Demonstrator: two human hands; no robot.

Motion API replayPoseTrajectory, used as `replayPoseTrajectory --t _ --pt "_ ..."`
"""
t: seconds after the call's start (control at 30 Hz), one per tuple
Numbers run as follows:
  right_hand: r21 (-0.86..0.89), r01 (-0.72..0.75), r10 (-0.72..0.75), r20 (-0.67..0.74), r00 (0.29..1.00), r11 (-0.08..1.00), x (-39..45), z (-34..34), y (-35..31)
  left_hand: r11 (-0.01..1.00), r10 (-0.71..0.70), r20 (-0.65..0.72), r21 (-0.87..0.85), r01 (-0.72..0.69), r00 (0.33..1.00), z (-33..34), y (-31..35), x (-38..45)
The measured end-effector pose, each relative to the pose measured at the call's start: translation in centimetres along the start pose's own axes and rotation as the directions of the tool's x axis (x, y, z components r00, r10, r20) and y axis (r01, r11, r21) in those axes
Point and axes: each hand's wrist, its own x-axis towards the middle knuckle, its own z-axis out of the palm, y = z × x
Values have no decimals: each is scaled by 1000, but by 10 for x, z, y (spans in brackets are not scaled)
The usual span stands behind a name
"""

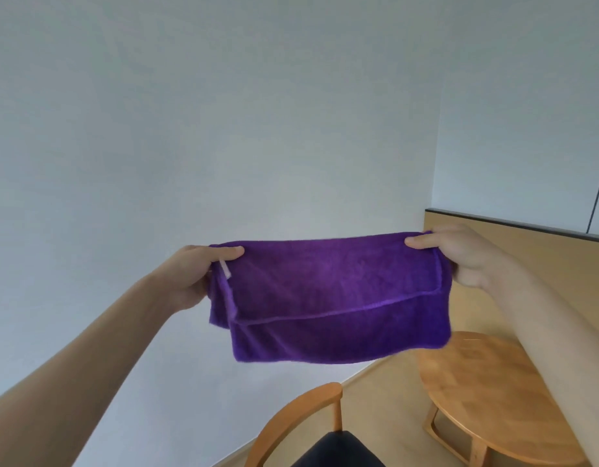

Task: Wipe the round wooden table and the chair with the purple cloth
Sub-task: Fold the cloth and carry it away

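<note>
1. The left hand and right hand each pinched a top corner of the purple cloth, holding it stretched in the air, folded double.
2. It looked soft, light and limp; bunching it in one palm would probably suit wiping.
3. Below stood the round wooden table and, beside it, the chair with a dark seat; nothing blocked either.

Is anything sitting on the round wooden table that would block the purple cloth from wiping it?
Nothing visible does. The purple cloth is held up in the air by both hands, and the visible part of the round wooden table top is bare; the right forearm hides its right part.
</note>
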Motion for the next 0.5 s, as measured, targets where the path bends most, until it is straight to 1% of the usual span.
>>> replayPoseTrajectory --t 0.1,0.23,0.3,0.37,0.5 --pt "-52 -1 2 6 1000 999 -7 26 -7 999 -18 40 30 17 999 27 -2 3" --pt "-122 105 -96 77 992 987 -26 77 -26 982 95 103 155 -111 990 67 4 -1" --pt "-121 136 -116 158 981 983 -38 103 -34 970 124 133 194 -149 983 83 8 -4" --pt "-116 172 -138 254 957 978 -49 121 -39 958 137 192 223 -180 972 92 12 -8" --pt "-102 225 -163 419 893 969 -61 127 -44 940 148 300 255 -228 942 86 14 -18"
